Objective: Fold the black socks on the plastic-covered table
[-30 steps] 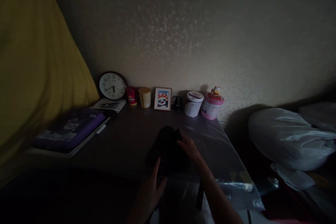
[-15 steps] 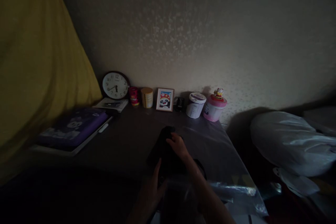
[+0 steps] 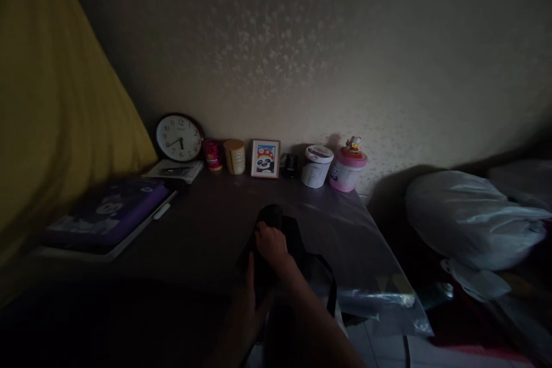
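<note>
A black cloth item with a strap-like loop (image 3: 331, 282) lies near the table's front edge. It is too dark to tell its kind; its rounded top (image 3: 272, 214) points toward the wall. My right hand (image 3: 271, 244) is closed on the upper part of the cloth, fingers curled down with the knuckles up. Lower and to the left, my left hand (image 3: 246, 310) rests against the near left side of the same item. One of its digits stretches upward, apart from the others, and shadow hides part of the palm.
Along the wall stand a clock (image 3: 180, 137), a red canister (image 3: 213, 155), a yellow tub (image 3: 235, 157), a panda picture frame (image 3: 265, 159), a white tub (image 3: 317, 167) and a pink-lidded tub (image 3: 347, 170). A purple case (image 3: 107, 213) lies left; a white bag (image 3: 470, 221) bulges right.
My right hand has moved left across the black cloth and its fingers have curled in more. More of the strap loop shows. The view has shifted slightly; my left hand stays close by.
</note>
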Motion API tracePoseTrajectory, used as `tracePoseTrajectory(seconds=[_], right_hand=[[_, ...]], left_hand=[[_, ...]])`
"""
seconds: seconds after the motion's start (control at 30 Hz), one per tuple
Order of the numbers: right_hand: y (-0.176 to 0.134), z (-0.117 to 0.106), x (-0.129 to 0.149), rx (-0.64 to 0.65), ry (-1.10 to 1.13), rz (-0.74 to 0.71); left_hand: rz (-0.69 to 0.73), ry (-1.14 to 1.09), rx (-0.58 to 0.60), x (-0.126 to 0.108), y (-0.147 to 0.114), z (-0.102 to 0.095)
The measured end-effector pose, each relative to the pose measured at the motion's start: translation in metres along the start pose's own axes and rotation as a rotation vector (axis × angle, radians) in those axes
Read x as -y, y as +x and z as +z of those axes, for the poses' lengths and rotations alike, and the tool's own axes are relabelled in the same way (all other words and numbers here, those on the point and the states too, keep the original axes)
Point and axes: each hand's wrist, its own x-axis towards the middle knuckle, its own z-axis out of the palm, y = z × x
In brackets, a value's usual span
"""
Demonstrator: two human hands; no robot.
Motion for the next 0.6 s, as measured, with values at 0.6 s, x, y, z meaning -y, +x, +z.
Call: tracePoseTrajectory(seconds=[0.6], right_hand=[[0.03,0.017,-0.066,-0.343,0.242,-0.318]], left_hand=[[-0.065,-0.013,0.127,0.005,0.005,0.003]])
